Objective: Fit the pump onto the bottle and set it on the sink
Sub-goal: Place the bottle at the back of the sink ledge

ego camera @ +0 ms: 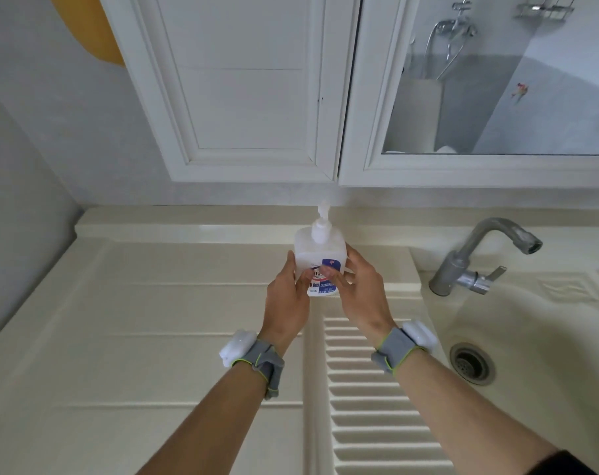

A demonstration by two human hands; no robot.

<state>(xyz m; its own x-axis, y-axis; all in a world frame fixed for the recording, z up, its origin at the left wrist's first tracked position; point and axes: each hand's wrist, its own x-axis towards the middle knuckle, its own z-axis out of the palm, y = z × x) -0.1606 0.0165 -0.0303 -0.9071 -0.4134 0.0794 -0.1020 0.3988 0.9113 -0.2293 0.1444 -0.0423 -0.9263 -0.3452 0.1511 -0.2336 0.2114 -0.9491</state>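
Bottle (320, 250): translucent white plastic, smooth, with a glossy printed label. Pump (322, 222): white plastic, semi-matt. Sink (174, 303): cream, smooth and glossy, looks like moulded composite or ceramic; ribbed drainer section. Tap (476, 258): brushed grey metal, dull sheen. Drain (473, 363): metal. Wristbands (265, 363): grey cloth, matt.

At the right of the frame I see a grey metal faucet (481, 255) standing above a round metal drain (473, 362). Across the top are a white panelled cabinet door (243, 87) and, to its right, a white-framed mirror (497, 73) reflecting a shower hose. A yellow shape (88, 25) shows at the upper left against the grey wall (34, 132)
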